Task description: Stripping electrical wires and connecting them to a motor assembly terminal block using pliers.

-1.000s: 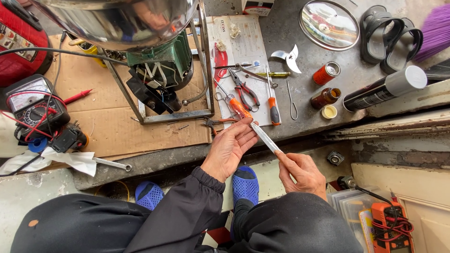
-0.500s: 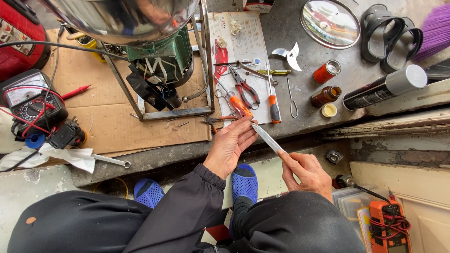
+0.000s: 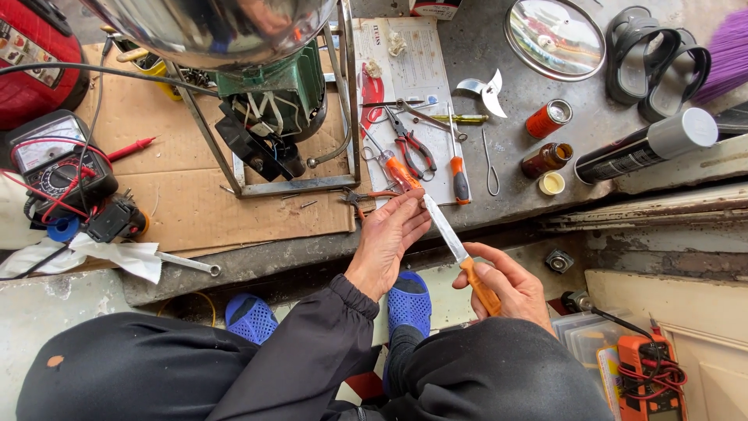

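My right hand (image 3: pixel 505 282) grips the orange handle of a knife (image 3: pixel 460 251), its pale blade pointing up and left. The fingertips of my left hand (image 3: pixel 388 237) pinch something small at the blade's tip; the item itself is too small to make out. Both hands hover in front of the ledge edge, above my knees and blue sandals (image 3: pixel 409 298). Just beyond my left fingers lie an orange-handled screwdriver (image 3: pixel 397 168) and small pliers (image 3: pixel 360 198) on the ledge.
A green motor (image 3: pixel 273 97) in a metal frame (image 3: pixel 300 185) stands on cardboard (image 3: pixel 195 195) under a steel bowl. Pliers, screwdrivers, a metal blade piece (image 3: pixel 485 90), small jars and a spray can (image 3: pixel 647 146) lie to the right. A multimeter (image 3: pixel 58 165) is left, an orange meter (image 3: pixel 643 374) lower right.
Both hands stay together at the knife with only slight shifts; the left fingers have closed in on the blade's tip. The camera view has drifted a little.
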